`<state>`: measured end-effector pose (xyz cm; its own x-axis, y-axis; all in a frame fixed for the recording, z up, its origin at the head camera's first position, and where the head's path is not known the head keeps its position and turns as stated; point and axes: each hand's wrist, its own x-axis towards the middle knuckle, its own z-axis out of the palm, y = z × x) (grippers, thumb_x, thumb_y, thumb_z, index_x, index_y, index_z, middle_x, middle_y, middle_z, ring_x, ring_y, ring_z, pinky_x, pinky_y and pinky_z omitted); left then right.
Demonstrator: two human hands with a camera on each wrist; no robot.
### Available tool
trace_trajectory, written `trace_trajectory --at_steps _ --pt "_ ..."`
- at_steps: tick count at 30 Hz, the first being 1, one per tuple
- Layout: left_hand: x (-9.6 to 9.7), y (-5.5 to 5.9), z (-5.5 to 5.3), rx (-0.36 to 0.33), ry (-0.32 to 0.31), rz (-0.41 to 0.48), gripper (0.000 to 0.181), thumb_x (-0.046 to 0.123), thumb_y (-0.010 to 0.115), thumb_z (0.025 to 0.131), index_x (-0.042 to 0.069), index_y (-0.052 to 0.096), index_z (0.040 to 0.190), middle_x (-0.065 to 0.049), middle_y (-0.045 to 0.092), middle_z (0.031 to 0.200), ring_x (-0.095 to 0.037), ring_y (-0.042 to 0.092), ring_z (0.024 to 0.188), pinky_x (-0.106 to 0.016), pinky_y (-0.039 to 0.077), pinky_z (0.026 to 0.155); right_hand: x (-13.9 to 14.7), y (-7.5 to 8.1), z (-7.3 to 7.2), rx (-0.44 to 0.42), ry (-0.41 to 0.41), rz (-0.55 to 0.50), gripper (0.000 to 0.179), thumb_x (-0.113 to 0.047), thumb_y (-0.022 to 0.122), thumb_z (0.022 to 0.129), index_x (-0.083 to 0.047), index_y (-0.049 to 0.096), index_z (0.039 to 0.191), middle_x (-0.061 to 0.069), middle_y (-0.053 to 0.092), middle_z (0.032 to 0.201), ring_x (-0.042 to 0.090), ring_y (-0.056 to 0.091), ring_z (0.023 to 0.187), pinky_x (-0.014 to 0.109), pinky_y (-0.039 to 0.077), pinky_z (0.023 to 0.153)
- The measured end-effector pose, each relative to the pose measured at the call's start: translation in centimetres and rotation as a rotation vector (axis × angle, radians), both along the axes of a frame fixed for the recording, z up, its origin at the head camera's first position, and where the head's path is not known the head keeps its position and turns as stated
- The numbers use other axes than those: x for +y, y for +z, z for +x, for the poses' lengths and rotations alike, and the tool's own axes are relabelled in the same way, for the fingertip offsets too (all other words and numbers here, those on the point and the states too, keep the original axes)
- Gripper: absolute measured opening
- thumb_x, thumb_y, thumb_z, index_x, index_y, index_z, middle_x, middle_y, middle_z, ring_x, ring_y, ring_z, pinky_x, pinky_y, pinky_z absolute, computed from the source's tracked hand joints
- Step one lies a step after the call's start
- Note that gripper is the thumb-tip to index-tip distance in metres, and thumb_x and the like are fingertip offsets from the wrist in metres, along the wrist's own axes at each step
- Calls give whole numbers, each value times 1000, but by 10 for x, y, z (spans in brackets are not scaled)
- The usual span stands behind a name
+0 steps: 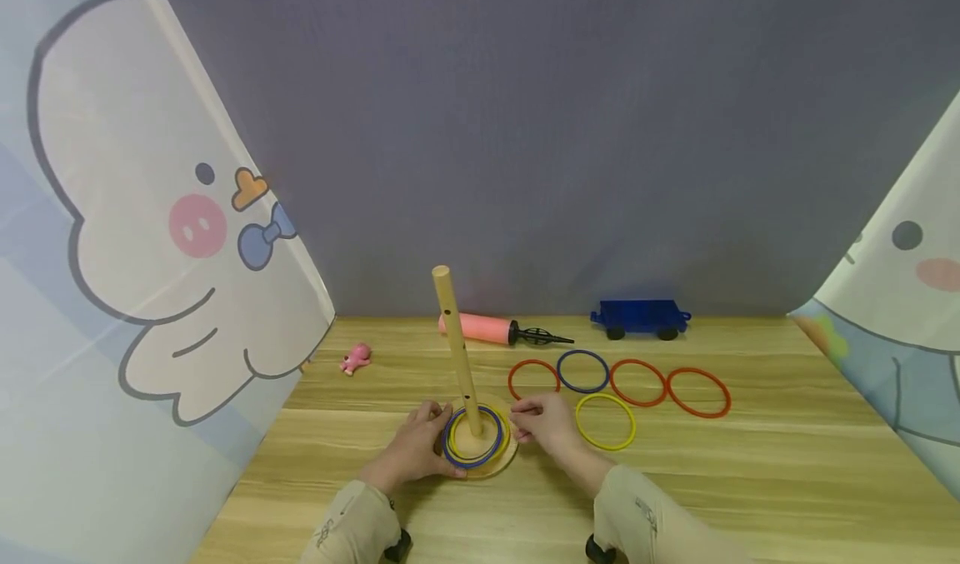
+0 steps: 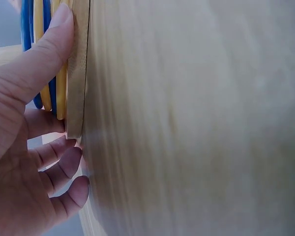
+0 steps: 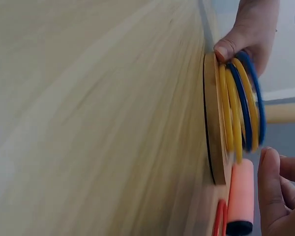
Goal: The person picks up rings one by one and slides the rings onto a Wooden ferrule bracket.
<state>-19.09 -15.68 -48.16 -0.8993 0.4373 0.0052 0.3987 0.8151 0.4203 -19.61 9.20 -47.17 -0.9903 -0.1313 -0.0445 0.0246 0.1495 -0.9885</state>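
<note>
A wooden ring-toss stand [image 1: 459, 343] has a tall post on a round base [image 1: 495, 469]. Blue and yellow rings lie stacked around the foot of the post, with a blue ring [image 3: 260, 105] uppermost. My left hand [image 1: 412, 447] grips the base on its left side, its thumb [image 2: 51, 46] at the front edge and its fingers at the side. On the right, my right hand [image 1: 551, 424] hovers beside the base and stack, thumb and forefinger near each other with no ring between them.
Beyond the right hand lie red rings [image 1: 638, 404], a blue ring [image 1: 583, 391] and a yellow ring [image 1: 605, 447]. Behind the post is a pink balloon pump [image 1: 487, 329]. A blue toy wagon [image 1: 637, 316] stands by the back curtain, and a small pink figure [image 1: 356, 357] lies left.
</note>
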Motion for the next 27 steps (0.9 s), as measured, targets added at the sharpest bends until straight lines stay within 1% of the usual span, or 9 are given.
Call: trace_trajectory --at_steps 3,6,11,13,16,20,24,27 --pt "0 0 -1 2 1 1 111 49 89 61 -8 40 144 -12 43 120 -29 43 104 -52 40 90 15 1 2 25 -33 51 14 4 67 87 13 68 97 22 68 82 29 66 60 40 56 58" --pt "0 1 -1 11 -5 2 111 48 90 61 -8 41 143 -12 43 120 -30 44 104 -52 40 90 33 3 3 26 -82 95 11 3 67 87 11 68 94 21 68 80 29 66 59 39 56 57" --pt "-1 2 -1 20 -17 5 110 47 89 62 -9 41 143 -12 43 120 -32 44 106 -53 41 90 67 6 3 -23 -186 127 9 4 68 86 10 69 92 20 68 78 27 65 57 35 55 54" --pt "-1 1 -1 19 -14 5 110 48 89 62 -8 41 143 -12 43 120 -32 44 107 -53 41 91 80 6 3 -40 -206 153 9 3 68 86 9 69 92 17 68 76 24 64 57 33 55 54" --pt "-2 0 0 11 -1 8 111 49 89 62 -7 40 144 -12 43 121 -31 44 107 -52 40 92 98 5 3 -46 -211 211 10 2 69 85 8 67 92 14 66 74 22 62 56 33 54 54" --pt "-2 0 0 -1 6 17 112 50 89 62 -7 39 145 -13 43 123 -30 43 108 -53 39 93 119 3 4 -30 -218 342 13 1 70 84 8 64 93 11 64 75 21 62 58 34 54 54" --pt "-2 1 0 -4 -2 19 113 50 89 62 -7 39 145 -14 43 124 -30 43 108 -54 39 93 135 5 4 38 -223 572 18 -5 74 80 6 65 91 7 65 77 20 62 67 34 52 59" --pt "-1 1 0 -2 -4 15 113 51 89 62 -7 39 145 -13 43 123 -30 43 107 -54 39 92 143 6 4 69 -222 708 19 -8 76 75 2 67 88 3 64 76 19 60 72 33 47 63"
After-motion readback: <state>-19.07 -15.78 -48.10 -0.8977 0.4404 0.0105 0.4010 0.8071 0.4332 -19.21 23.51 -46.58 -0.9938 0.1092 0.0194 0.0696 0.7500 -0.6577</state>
